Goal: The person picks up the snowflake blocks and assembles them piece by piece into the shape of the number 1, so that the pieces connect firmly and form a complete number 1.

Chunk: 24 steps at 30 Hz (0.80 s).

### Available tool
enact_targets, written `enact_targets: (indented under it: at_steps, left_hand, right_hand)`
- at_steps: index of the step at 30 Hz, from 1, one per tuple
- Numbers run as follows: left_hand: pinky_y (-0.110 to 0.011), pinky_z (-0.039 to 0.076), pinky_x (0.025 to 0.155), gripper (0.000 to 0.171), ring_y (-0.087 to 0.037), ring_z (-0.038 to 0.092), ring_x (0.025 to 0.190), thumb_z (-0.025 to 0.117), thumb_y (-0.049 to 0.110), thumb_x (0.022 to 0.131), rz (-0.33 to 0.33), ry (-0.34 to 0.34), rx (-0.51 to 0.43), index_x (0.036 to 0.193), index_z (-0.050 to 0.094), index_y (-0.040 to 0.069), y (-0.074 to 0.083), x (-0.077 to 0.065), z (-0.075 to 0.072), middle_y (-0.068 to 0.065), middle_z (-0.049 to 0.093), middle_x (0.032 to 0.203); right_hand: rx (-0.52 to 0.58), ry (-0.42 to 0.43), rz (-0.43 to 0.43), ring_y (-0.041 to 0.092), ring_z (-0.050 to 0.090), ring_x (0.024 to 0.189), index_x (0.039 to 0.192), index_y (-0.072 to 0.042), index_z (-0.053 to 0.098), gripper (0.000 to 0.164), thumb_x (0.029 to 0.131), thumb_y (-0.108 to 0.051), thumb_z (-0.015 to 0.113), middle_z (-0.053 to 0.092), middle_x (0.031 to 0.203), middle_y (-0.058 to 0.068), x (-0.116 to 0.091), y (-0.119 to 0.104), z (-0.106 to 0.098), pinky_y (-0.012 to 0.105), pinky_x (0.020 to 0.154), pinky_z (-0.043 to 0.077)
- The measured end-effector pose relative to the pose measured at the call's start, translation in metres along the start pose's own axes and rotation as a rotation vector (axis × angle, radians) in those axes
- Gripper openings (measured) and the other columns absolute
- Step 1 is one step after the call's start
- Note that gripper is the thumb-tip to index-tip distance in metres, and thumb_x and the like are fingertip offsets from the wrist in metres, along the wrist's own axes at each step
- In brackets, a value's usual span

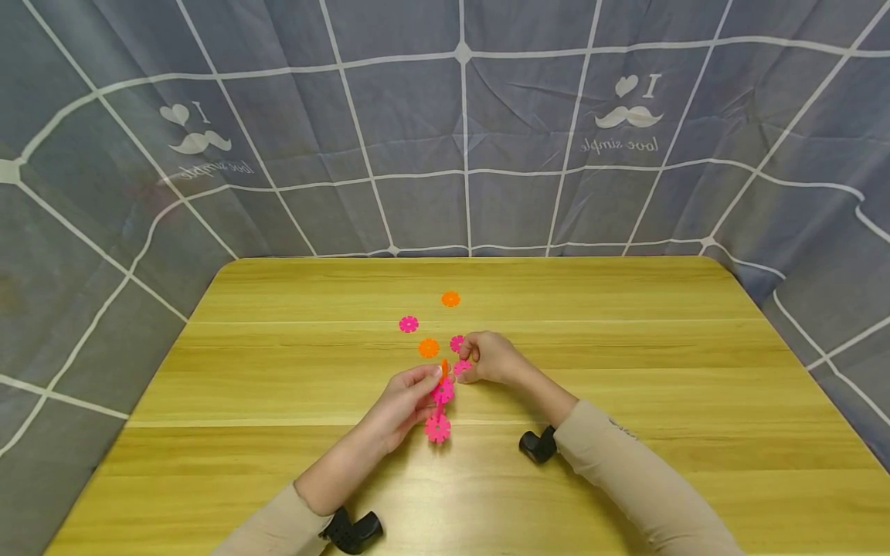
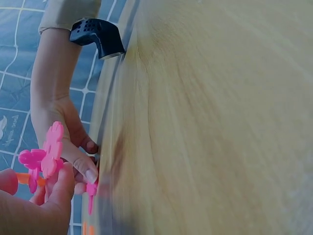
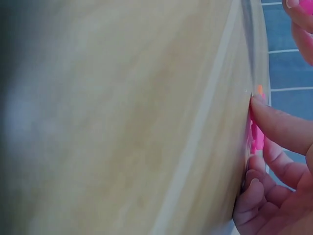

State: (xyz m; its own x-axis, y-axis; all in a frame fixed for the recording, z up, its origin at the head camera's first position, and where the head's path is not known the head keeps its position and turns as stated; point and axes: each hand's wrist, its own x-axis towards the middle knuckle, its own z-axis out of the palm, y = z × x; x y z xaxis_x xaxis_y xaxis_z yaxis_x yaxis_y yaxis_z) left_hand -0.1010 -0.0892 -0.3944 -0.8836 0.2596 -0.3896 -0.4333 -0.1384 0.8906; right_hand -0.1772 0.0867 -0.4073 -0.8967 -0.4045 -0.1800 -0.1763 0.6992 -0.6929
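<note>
My left hand (image 1: pixel 406 401) holds a small chain of slotted flower-shaped plastic discs above the table. An orange disc (image 1: pixel 444 369) stands edge-on at the chain's top, by the thumb. Pink discs (image 1: pixel 438 428) hang below it; the left wrist view shows pink discs (image 2: pixel 53 149) joined at angles, partly covered by fingers. Just to the right, my right hand (image 1: pixel 495 359) pinches a loose pink disc (image 1: pixel 462 367) down at the tabletop. Its thumb lies on that disc in the right wrist view, where pink edges (image 3: pixel 259 138) show between thumb and fingers.
Another pink disc (image 1: pixel 456 344) lies right beside the right hand's fingers. Farther back on the wooden table (image 1: pixel 626 324) lie an orange disc (image 1: pixel 429 348), a pink disc (image 1: pixel 409 324) and a second orange disc (image 1: pixel 450 299). A grey gridded curtain (image 1: pixel 417 116) surrounds the table.
</note>
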Motion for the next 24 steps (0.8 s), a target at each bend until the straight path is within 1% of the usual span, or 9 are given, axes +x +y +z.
enact_targets:
  at_steps: [7,11,15,20,24]
  left_hand:
    - [-0.017,0.047,0.063,0.038,-0.005,0.054,0.070,0.051,0.018,0.097,0.003,0.011,0.019,0.125,0.049,-0.008,0.000,0.000,0.000,0.005,0.055,0.083]
    - [-0.017,0.047,0.062,0.038,-0.005,0.054,0.069,0.051,0.018,0.097,0.004,0.009,0.014,0.125,0.049,-0.007,0.000,0.000,0.001,0.005,0.056,0.082]
    - [-0.017,0.046,0.061,0.038,-0.006,0.053,0.070,0.051,0.019,0.097,0.019,0.004,0.013,0.124,0.050,-0.008,0.000,0.001,0.001,0.005,0.057,0.084]
    - [-0.017,0.045,0.061,0.037,-0.006,0.053,0.070,0.051,0.018,0.097,0.017,0.003,0.017,0.124,0.051,-0.007,-0.001,0.001,0.002,0.005,0.058,0.084]
    - [-0.018,0.046,0.062,0.037,-0.006,0.054,0.072,0.050,0.018,0.098,0.003,0.001,0.021,0.124,0.050,-0.007,-0.001,0.000,0.003,0.005,0.057,0.085]
  right_hand:
    - [0.055,-0.004,-0.028,0.013,0.040,0.056,0.083,-0.006,0.059,0.028,0.068,-0.004,0.082,0.046,0.063,0.001,-0.002,0.003,-0.002,0.022,0.054,0.037]
    - [0.096,-0.008,-0.040,0.012,0.042,0.056,0.084,-0.003,0.061,0.022,0.072,0.000,0.078,0.048,0.062,0.001,-0.002,0.006,-0.003,0.021,0.054,0.039]
    - [0.141,-0.007,-0.036,0.010,0.043,0.053,0.085,-0.001,0.064,0.015,0.075,0.001,0.075,0.051,0.061,0.001,-0.003,0.007,-0.006,0.019,0.049,0.038]
    - [0.222,-0.038,-0.032,0.010,0.043,0.047,0.092,0.001,0.068,0.014,0.078,0.002,0.072,0.053,0.058,0.001,-0.006,0.008,-0.011,0.018,0.044,0.037]
    - [0.277,-0.054,-0.052,0.012,0.047,0.047,0.099,0.003,0.069,0.017,0.082,0.002,0.068,0.057,0.060,0.003,-0.010,0.009,-0.014,0.019,0.045,0.039]
